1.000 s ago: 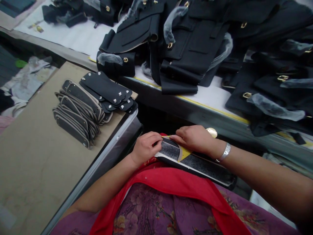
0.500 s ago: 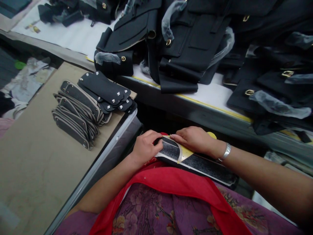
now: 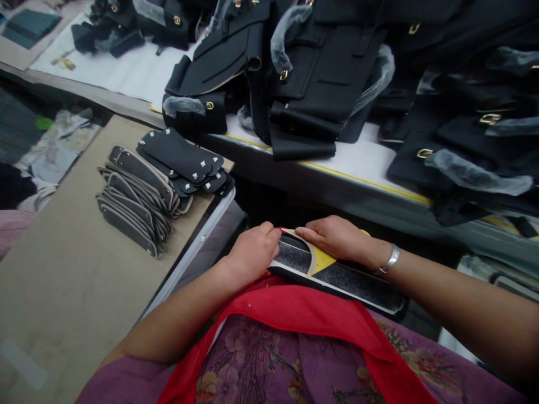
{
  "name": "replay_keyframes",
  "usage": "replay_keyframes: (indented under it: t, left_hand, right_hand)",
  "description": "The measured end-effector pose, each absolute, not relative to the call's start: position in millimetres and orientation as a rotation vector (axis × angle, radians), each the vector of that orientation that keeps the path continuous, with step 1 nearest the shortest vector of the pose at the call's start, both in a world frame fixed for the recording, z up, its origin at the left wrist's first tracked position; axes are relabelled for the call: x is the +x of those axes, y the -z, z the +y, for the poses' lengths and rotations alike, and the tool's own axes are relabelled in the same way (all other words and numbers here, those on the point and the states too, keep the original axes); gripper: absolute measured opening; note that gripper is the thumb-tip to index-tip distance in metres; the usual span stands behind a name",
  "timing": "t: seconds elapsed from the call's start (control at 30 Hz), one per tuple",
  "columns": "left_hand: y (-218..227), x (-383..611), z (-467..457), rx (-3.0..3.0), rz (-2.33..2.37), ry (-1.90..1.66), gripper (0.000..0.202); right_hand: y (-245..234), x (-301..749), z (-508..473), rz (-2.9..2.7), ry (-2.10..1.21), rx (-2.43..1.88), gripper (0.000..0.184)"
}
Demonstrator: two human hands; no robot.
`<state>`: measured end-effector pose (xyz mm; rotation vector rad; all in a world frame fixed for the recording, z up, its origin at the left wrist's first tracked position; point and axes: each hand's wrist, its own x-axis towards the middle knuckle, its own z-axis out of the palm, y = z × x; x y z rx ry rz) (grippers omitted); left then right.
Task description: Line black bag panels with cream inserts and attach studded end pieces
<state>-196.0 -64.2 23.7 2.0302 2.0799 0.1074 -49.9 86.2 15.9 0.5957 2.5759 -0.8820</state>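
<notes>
A long black strip with a pale edge and a yellow patch point(image 3: 337, 275) lies across my lap, on a red cloth point(image 3: 295, 314). My left hand point(image 3: 252, 252) grips its near-left end with curled fingers. My right hand point(image 3: 337, 238) lies on top of the strip's far edge, fingers together and pressed down on it; a silver bracelet point(image 3: 389, 259) is on that wrist.
A stack of black strips with metal studs point(image 3: 147, 185) sits on a brown board point(image 3: 63, 269) to my left. Behind runs a white-topped bench point(image 3: 357, 163) piled with black bags with gold buckles point(image 3: 315, 73).
My left hand has slid up to the strip's end, and my right hand has shifted slightly left along its far edge. The view has tilted a little.
</notes>
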Motion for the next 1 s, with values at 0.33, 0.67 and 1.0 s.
replay_keyframes:
  t: [0.33,0.67,1.0]
  left_hand:
    - [-13,-192,-69,2.225,2.148,-0.233,0.016]
    - [-1,-186,-84,2.086,2.236,-0.599,0.016]
    - [-11,-184,-83,2.282,2.162,-0.219,0.018]
  right_hand:
    - [-12,-40,82,2.654,0.825,0.609,0.062]
    - [-11,-48,81,2.755,0.548,0.409,0.065]
    - [-23,-64,96,2.797,0.419,0.157,0.059]
